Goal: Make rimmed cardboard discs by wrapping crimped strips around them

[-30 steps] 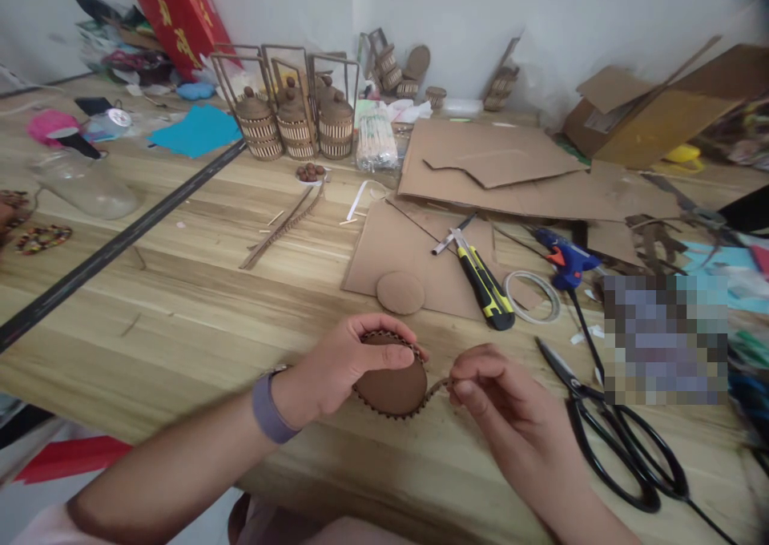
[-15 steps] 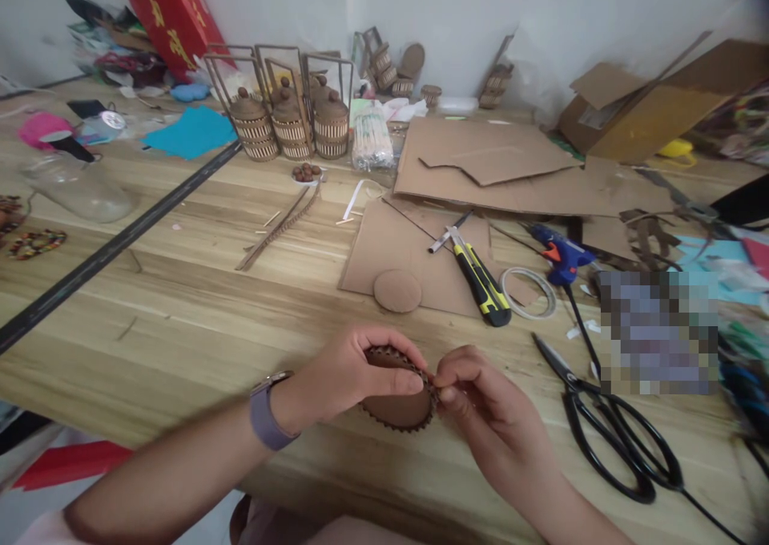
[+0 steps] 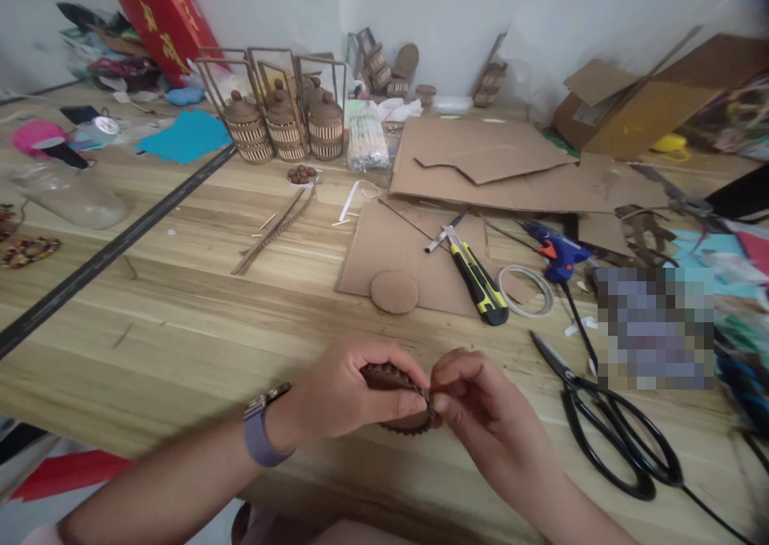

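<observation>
- Disc (image 3: 384, 380), brown and flat with a ridged rim, is between the two hands, at 6 o'clock in the view, tilted over the near part of the table (image 3: 288, 337).
- Left hand (image 3: 336, 393) has its fingers partly curled around the far edge, thumb over the flat face, likely to steady the disc without crushing its ridges.
- Right hand (image 3: 498, 417) pinches thumb and forefinger nearly closed at the rim's right side, seemingly for fine control; whether they grip a loose strip end is hidden.
- From the disc, black-handled scissors (image 3: 570, 381) lie at 3 o'clock, handles nearest the right arm, perhaps for easy reach.
- Toward 1 o'clock is a yellow-and-black knife (image 3: 477, 276); at 12, a smooth cardboard round (image 3: 395, 292) on a flat sheet (image 3: 384, 244).
- At 11 stand slatted, lidded baskets (image 3: 328, 120).
</observation>
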